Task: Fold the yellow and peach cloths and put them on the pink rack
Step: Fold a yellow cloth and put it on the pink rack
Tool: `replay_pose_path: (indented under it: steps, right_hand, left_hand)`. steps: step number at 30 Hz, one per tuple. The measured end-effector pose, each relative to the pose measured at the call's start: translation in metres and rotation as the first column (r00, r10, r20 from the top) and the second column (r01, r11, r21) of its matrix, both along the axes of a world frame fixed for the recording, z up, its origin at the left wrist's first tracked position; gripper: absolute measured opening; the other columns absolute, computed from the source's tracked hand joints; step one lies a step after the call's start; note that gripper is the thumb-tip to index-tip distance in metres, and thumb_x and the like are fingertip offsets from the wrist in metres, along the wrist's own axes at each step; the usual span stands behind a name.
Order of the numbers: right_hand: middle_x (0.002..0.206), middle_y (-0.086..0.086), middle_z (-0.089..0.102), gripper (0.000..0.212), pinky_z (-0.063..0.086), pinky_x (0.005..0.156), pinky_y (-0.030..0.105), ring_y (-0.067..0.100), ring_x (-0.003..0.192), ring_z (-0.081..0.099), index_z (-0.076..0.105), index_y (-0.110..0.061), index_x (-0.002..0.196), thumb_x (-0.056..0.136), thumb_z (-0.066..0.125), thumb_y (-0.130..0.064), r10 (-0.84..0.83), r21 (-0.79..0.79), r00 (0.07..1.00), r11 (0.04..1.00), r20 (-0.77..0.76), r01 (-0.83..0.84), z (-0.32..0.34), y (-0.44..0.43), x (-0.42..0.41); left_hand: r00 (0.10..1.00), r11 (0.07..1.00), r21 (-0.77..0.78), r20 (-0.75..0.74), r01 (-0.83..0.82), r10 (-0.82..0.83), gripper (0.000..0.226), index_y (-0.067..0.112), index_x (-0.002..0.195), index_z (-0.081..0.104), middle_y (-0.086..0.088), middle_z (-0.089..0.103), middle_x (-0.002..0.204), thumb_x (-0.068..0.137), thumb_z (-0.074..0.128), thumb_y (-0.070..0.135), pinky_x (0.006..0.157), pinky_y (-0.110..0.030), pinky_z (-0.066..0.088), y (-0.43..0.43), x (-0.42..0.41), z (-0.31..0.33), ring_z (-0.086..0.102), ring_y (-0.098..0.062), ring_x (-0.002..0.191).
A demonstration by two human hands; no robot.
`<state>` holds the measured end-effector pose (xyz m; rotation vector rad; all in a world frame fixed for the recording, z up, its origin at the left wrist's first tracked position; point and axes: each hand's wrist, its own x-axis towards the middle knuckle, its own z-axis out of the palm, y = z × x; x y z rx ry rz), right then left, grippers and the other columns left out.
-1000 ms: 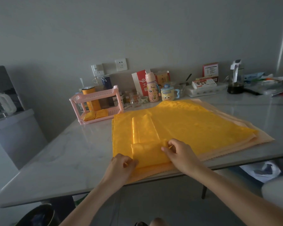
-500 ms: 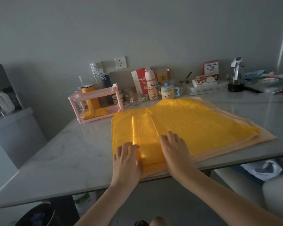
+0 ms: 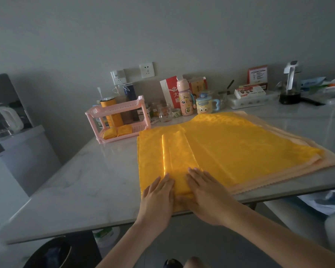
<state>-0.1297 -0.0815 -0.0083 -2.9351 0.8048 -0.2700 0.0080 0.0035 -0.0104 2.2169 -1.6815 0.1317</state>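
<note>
The pale veined table (image 3: 66,180) carries a pink rack (image 3: 116,113) at far left and peach cloths (image 3: 327,161) under yellow cloths (image 3: 230,144), spread to its near edge. Along the wall stand a pink bottle (image 3: 185,101), a mug (image 3: 203,105) and, apparently, an egg tray (image 3: 249,99).

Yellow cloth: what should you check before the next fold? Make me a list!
1. Hands flat on the yellow strip: left hand and right hand press it, ok.
2. Strip lying straight: ok.
3. Crease under the hands: cannot tell, covered.
4. Strip short enough for the pink rack: not ok, too long.
5. Room left on the rack: ok.
6. Peach cloths folded: not ok, spread out.
</note>
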Motion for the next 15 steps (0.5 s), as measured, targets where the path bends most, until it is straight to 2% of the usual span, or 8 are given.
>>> replay_pose_path:
  steps: [2,4,6,7,12,15]
  right_hand:
    - [0.157,0.010,0.001,0.128,-0.006,0.114,0.033,0.020,0.145,-0.003,0.006,-0.009,0.149,0.047,-0.032,-0.077,-0.013,0.025,1.000,1.000,-0.006,0.014,0.003,0.001,0.001]
    - [0.157,0.009,0.004,0.112,-0.004,0.116,0.038,0.019,0.145,0.000,0.009,-0.010,0.148,0.064,-0.017,-0.079,-0.033,0.044,0.999,0.998,-0.018,0.034,0.007,0.001,0.003]
    - [0.157,0.007,0.007,0.078,-0.002,0.116,0.045,0.017,0.145,0.004,0.013,-0.011,0.148,0.088,0.013,-0.061,-0.048,0.067,0.997,0.996,-0.063,0.053,0.014,-0.003,0.006]
    - [0.157,0.006,0.010,0.066,0.000,0.116,0.046,0.016,0.144,0.007,0.017,-0.012,0.147,0.093,0.024,-0.049,-0.049,0.082,0.997,0.995,-0.066,0.055,0.018,-0.004,0.006]
    - [0.145,0.004,0.039,0.044,0.025,0.110,0.040,0.019,0.131,0.038,0.043,-0.012,0.133,0.092,0.041,-0.027,-0.051,0.074,0.998,0.996,0.024,0.049,0.021,-0.015,0.006]
    - [0.141,0.003,0.046,0.040,0.032,0.106,0.035,0.020,0.124,0.047,0.049,-0.013,0.129,0.090,0.041,-0.010,-0.034,0.070,0.993,0.997,0.113,0.026,0.018,-0.018,0.004]
  left_hand:
    - [1.000,1.000,-0.005,-0.002,-0.015,0.015,0.043,0.026,0.144,0.025,0.010,0.019,0.153,0.101,0.023,0.030,0.114,-0.026,0.011,0.000,0.000,0.000,0.014,-0.011,0.142]
    - [1.000,1.000,-0.010,-0.021,-0.022,0.021,0.042,0.025,0.143,0.027,0.010,0.027,0.150,0.101,0.026,0.030,0.113,-0.027,0.014,0.001,-0.002,0.003,0.019,-0.011,0.139]
    - [0.997,1.000,0.001,-0.075,-0.029,0.029,0.041,0.024,0.140,0.029,0.011,0.033,0.146,0.100,0.029,0.028,0.111,-0.029,0.015,-0.001,-0.005,0.008,0.021,-0.012,0.136]
    - [0.994,0.999,0.014,-0.106,-0.033,0.034,0.041,0.024,0.139,0.030,0.011,0.035,0.145,0.098,0.031,0.027,0.110,-0.030,0.016,-0.002,-0.005,0.011,0.021,-0.013,0.135]
    - [0.988,0.993,0.111,-0.142,-0.049,0.064,0.055,0.020,0.141,0.030,0.005,0.037,0.143,0.088,0.044,0.024,0.109,-0.033,0.021,-0.009,-0.003,0.021,0.024,-0.019,0.132]
    - [0.988,0.993,0.103,-0.136,-0.053,0.067,0.047,0.020,0.134,0.038,0.004,0.046,0.135,0.088,0.045,0.021,0.105,-0.033,0.028,-0.010,-0.002,0.023,0.031,-0.020,0.128]
